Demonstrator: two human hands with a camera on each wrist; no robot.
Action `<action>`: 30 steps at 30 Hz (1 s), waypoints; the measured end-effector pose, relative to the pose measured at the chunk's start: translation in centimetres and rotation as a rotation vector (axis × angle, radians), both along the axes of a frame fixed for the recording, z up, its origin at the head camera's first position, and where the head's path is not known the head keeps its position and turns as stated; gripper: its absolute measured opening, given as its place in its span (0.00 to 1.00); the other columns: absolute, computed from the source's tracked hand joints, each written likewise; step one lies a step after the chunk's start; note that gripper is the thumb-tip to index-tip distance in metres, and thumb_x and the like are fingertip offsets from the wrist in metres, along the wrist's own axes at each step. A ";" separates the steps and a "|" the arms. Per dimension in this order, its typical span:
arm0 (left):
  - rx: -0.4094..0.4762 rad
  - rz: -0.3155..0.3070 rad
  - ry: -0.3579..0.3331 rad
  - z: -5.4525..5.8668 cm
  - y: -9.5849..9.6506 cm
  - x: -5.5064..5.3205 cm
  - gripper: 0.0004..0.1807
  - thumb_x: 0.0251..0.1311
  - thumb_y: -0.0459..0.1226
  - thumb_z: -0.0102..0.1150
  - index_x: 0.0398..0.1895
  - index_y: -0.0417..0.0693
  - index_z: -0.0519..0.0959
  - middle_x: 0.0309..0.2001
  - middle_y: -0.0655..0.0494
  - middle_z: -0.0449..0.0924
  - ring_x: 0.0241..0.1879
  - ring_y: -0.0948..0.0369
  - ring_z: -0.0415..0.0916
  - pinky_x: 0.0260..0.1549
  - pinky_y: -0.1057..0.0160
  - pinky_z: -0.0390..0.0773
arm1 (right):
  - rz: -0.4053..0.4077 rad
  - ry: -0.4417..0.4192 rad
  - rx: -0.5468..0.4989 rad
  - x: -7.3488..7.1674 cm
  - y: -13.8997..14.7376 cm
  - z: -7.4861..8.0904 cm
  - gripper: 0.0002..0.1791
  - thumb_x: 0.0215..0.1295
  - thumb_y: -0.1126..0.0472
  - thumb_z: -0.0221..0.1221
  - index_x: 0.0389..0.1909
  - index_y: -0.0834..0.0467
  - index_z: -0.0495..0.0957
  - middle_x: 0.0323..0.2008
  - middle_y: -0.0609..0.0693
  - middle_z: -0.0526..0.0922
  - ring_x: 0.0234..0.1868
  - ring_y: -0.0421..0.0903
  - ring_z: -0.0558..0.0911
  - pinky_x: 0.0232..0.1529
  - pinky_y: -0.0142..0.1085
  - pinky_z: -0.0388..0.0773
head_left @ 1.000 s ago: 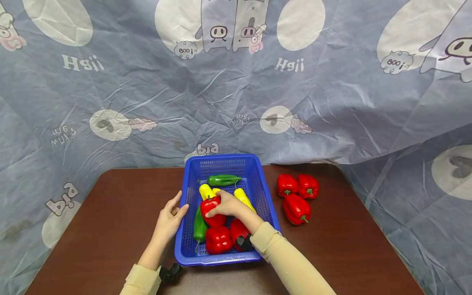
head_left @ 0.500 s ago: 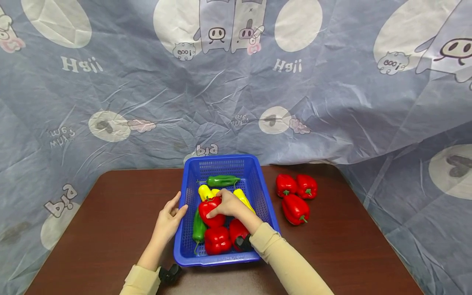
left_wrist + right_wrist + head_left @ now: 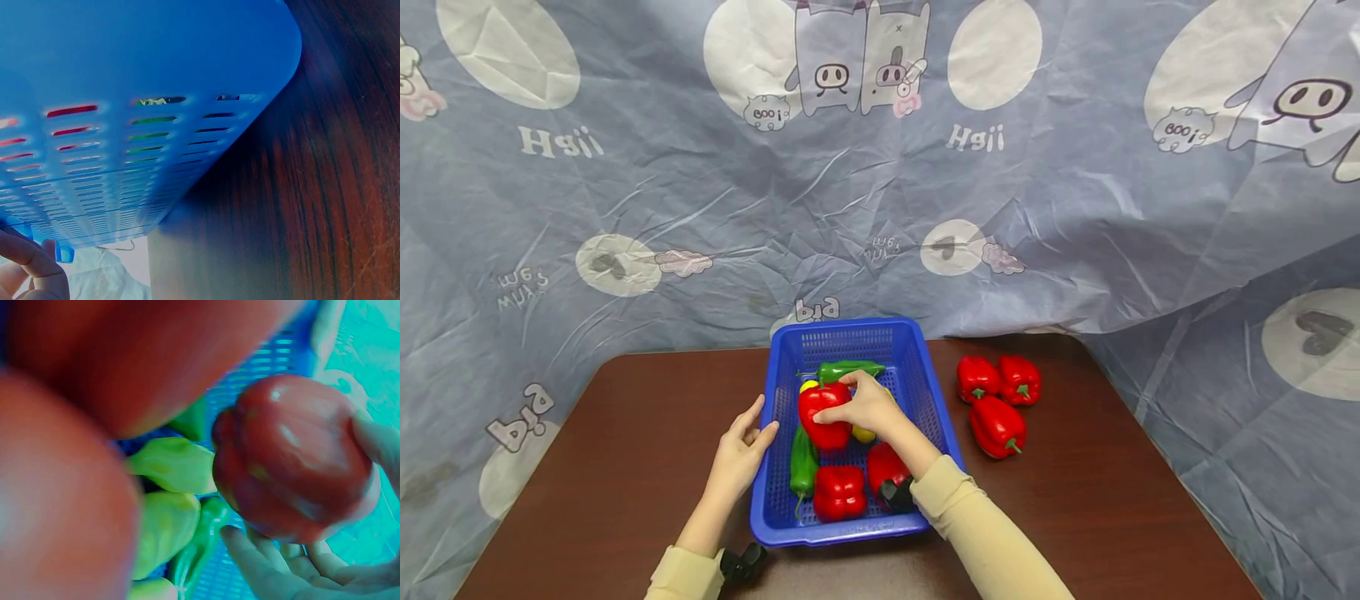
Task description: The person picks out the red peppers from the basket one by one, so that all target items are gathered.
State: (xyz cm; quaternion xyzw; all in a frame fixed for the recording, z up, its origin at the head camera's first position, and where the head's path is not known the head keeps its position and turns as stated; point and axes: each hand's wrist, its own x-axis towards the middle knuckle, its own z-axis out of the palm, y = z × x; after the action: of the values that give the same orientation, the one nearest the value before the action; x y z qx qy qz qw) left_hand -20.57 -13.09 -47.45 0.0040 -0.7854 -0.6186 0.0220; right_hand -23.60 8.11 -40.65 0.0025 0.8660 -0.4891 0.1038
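My right hand (image 3: pixel 874 410) holds a red bell pepper (image 3: pixel 829 437) by its sides over the blue basket (image 3: pixel 942 417), thumb on the near side. In the right wrist view the lifted red bell pepper (image 3: pixel 294 456) sits between thumb and fingers, above the basket floor. My left hand (image 3: pixel 739 450) grips the basket's left rim; its curled fingers show at the lower left of the left wrist view. Inside the basket lie two more red bell peppers, one in front (image 3: pixel 839 493) and one partly behind the right wrist (image 3: pixel 887 463), green peppers (image 3: pixel 803 468) and yellow peppers (image 3: pixel 172 465).
Three red bell peppers (image 3: pixel 997 427) lie together on the brown table (image 3: pixel 1075 500), right of the basket. A patterned grey-blue cloth (image 3: pixel 820 217) hangs behind the table. A black strap device (image 3: pixel 745 562) sits on the left wrist.
My right hand has raised the red bell pepper slightly up and toward the back, now covering more of the yellow peppers. The left hand stays at the rim.
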 end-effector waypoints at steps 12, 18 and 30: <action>-0.041 -0.001 -0.007 0.3 0.0 0.1 0.33 0.67 0.34 0.59 0.74 0.44 0.62 0.57 0.38 0.70 0.27 0.73 0.73 0.29 0.73 0.77 | -0.068 0.020 -0.262 0.1 3.1 3.6 0.43 0.54 0.52 0.72 0.68 0.57 0.64 0.62 0.60 0.73 0.57 0.57 0.79 0.54 0.48 0.81; -0.053 0.003 0.006 0.3 0.0 0.0 0.33 0.66 0.34 0.60 0.74 0.43 0.62 0.55 0.38 0.71 0.25 0.73 0.70 0.27 0.74 0.75 | -0.110 0.054 -0.320 0.3 5.4 5.0 0.42 0.57 0.53 0.70 0.71 0.54 0.63 0.62 0.61 0.74 0.60 0.57 0.78 0.59 0.52 0.77; -0.051 0.001 -0.022 0.4 -0.1 0.2 0.33 0.67 0.37 0.59 0.74 0.46 0.62 0.55 0.40 0.69 0.25 0.72 0.70 0.26 0.72 0.76 | -0.231 0.127 -0.398 1.3 11.9 6.0 0.43 0.61 0.58 0.67 0.74 0.53 0.58 0.67 0.57 0.68 0.63 0.53 0.73 0.59 0.42 0.76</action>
State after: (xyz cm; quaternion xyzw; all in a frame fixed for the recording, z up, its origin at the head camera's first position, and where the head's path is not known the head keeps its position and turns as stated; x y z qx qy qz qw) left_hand -20.34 -13.18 -47.09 0.0109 -0.8012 -0.5981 0.0138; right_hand -22.33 20.01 -34.61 0.0505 0.7513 -0.6580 -0.0090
